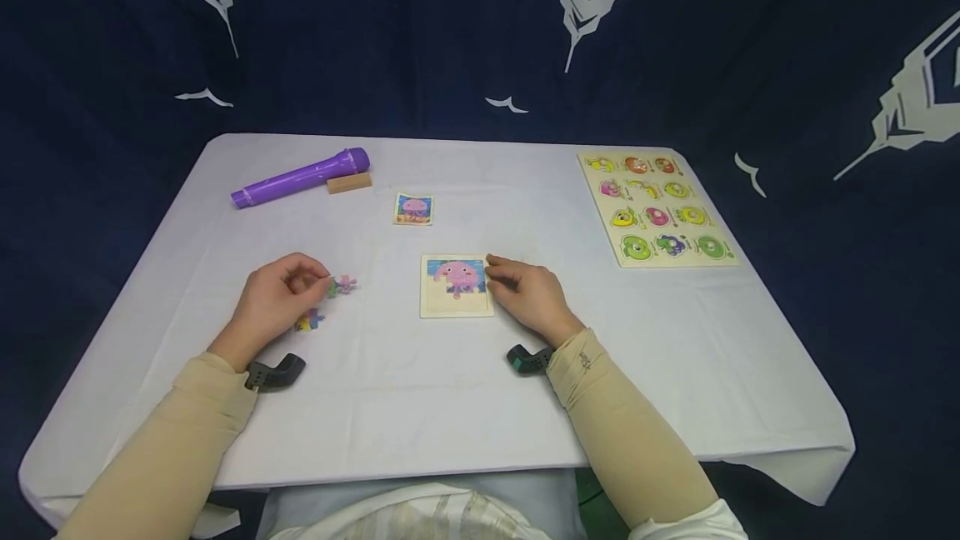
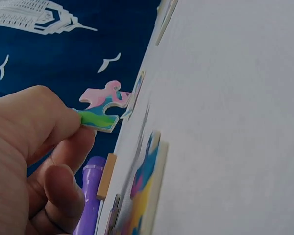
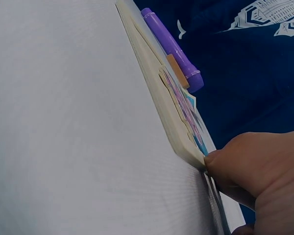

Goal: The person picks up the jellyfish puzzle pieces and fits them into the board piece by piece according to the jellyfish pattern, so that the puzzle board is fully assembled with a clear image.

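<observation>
My left hand [image 1: 281, 298] pinches a jigsaw piece [image 2: 105, 110] by its green edge, between thumb and forefinger; its other side is pink and blue. Below that hand, a second jigsaw piece [image 1: 309, 321] in yellow and blue lies on the table. A square wooden puzzle board [image 1: 457, 312] lies flat in the middle, partly filled with a pink octopus picture [image 1: 459, 275]; its lower part shows bare wood. My right hand [image 1: 534, 298] holds the board's right edge, thumb at the rim in the right wrist view. Some of its fingers are hidden there.
Behind the board lies a small octopus picture card [image 1: 414, 209]. A purple microphone-shaped tube [image 1: 300, 177] rests by a small wooden block [image 1: 349, 182] at the back left. A fruit puzzle board [image 1: 656, 207] lies at the back right of the white-covered table [image 1: 420, 407].
</observation>
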{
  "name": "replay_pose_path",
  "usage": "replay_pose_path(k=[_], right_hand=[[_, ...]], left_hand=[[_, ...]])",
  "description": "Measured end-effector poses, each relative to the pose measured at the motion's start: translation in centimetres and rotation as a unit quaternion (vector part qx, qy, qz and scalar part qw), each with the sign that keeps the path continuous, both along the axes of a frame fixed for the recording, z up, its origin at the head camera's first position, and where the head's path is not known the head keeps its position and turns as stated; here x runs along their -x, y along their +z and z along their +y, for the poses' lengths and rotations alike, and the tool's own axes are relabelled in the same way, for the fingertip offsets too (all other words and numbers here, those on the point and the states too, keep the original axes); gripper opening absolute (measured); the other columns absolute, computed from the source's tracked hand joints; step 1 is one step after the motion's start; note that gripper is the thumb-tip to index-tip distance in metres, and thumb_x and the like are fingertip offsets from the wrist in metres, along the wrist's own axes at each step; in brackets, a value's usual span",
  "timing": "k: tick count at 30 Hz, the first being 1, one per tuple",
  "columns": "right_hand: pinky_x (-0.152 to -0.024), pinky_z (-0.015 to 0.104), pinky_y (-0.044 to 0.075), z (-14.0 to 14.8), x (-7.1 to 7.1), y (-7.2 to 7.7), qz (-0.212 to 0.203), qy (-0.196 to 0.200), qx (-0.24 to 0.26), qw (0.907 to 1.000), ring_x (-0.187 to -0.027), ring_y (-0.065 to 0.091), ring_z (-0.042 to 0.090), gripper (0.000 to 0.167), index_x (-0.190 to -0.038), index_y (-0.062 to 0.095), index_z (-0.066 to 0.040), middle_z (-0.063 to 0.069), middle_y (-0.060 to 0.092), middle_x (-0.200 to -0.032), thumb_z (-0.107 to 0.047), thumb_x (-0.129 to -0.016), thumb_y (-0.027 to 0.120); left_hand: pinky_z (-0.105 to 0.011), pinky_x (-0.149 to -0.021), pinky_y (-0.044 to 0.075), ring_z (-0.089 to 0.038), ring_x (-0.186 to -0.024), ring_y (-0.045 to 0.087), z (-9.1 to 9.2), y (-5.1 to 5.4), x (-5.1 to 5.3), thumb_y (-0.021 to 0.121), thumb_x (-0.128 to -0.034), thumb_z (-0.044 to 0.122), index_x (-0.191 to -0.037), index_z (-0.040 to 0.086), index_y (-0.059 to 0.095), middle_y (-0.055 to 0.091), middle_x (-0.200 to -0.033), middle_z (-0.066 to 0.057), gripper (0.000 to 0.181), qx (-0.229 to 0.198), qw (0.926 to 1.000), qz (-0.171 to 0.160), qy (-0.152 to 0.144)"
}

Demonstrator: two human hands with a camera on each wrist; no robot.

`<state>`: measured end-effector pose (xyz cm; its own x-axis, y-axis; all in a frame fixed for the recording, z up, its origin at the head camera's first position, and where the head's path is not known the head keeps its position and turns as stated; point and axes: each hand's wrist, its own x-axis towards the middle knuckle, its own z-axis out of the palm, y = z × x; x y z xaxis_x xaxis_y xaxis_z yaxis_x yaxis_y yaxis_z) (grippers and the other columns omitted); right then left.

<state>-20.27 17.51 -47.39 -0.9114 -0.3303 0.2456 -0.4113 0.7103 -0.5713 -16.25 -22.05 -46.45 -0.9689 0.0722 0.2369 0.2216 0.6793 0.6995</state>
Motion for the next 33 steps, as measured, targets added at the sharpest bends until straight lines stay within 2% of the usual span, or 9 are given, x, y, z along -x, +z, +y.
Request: replay_pose_path(k=[4, 8, 13, 18, 26, 33], right_hand=[[-0.107, 0.045, 0.049, -0.1, -0.1, 0.0, -0.001, -0.001, 0.002, 1.0, -0.128, 0.064, 0.024, 0.027, -0.121, 0.076, -0.011, 0.001, 0.068, -0.137, -0.021, -0.096, 0.071], [-0.107, 0.045, 0.049, -0.1, -0.1, 0.0, -0.003, 0.0, 0.003, 1.0, -0.127, 0.064, 0.024, 0.027, -0.121, 0.076, -0.011, 0.0, 0.068, -0.137, -0.021, -0.096, 0.07], [-0.107, 0.046, 0.049, -0.1, -0.1, -0.2, 0.002, 0.002, 0.001, 1.0, -0.127, 0.064, 0.025, 0.027, -0.121, 0.076, -0.011, 0.001, 0.068, -0.137, -0.021, -0.096, 0.07], [-0.106, 0.045, 0.049, 0.0, 0.0, -0.2, 0.006, 0.001, 0.001, 1.0, -0.127, 0.065, 0.025, 0.027, -0.12, 0.076, -0.011, 0.0, 0.068, -0.137, -0.022, -0.096, 0.07], [-0.108, 0.046, 0.048, 0.3, 0.1, -0.3, -0.005, -0.011, 0.008, 0.9999, -0.128, 0.063, 0.024, 0.027, -0.12, 0.076, -0.012, -0.001, 0.068, -0.137, -0.022, -0.096, 0.07], [-0.107, 0.046, 0.048, -0.1, 0.2, -0.2, -0.001, -0.003, 0.008, 1.0, -0.128, 0.064, 0.025, 0.026, -0.119, 0.077, -0.011, 0.0, 0.068, -0.136, -0.021, -0.096, 0.07]], left_hand=[[-0.024, -0.053, 0.042, -0.013, -0.058, 0.053, 0.3, -0.2, 0.0, 0.075, -0.0939, 0.013, -0.101, 0.013, 0.071, 0.067, -0.077, -0.003, 0.008, -0.036, 0.9992, 0.01, -0.012], [-0.023, -0.051, 0.042, -0.01, -0.057, 0.052, 1.4, 0.2, -0.2, 0.075, -0.0938, 0.011, -0.1, 0.01, 0.073, 0.071, -0.081, -0.007, 0.007, -0.08, 0.9966, 0.006, -0.02], [-0.023, -0.052, 0.042, -0.007, -0.059, 0.05, 3.3, 1.1, -0.3, 0.076, -0.0937, 0.017, -0.1, 0.01, 0.075, 0.073, -0.088, -0.008, 0.01, -0.124, 0.9908, -0.048, -0.028], [-0.023, -0.061, 0.047, -0.009, -0.068, 0.058, 5.0, 1.7, 0.2, 0.076, -0.0926, 0.017, -0.101, 0.009, 0.075, 0.074, -0.093, -0.007, 0.012, -0.158, 0.9811, -0.105, -0.039], [-0.026, -0.065, 0.047, -0.017, -0.075, 0.06, 8.7, 2.1, 1.9, 0.073, -0.0922, 0.013, -0.102, 0.007, 0.071, 0.07, -0.088, -0.006, 0.012, -0.151, 0.9755, -0.144, -0.07], [-0.031, -0.069, 0.046, -0.018, -0.076, 0.059, 11.2, 1.9, 3.0, 0.072, -0.0914, 0.018, -0.1, 0.012, 0.071, 0.071, -0.086, -0.003, 0.011, -0.118, 0.9789, -0.156, -0.059]])
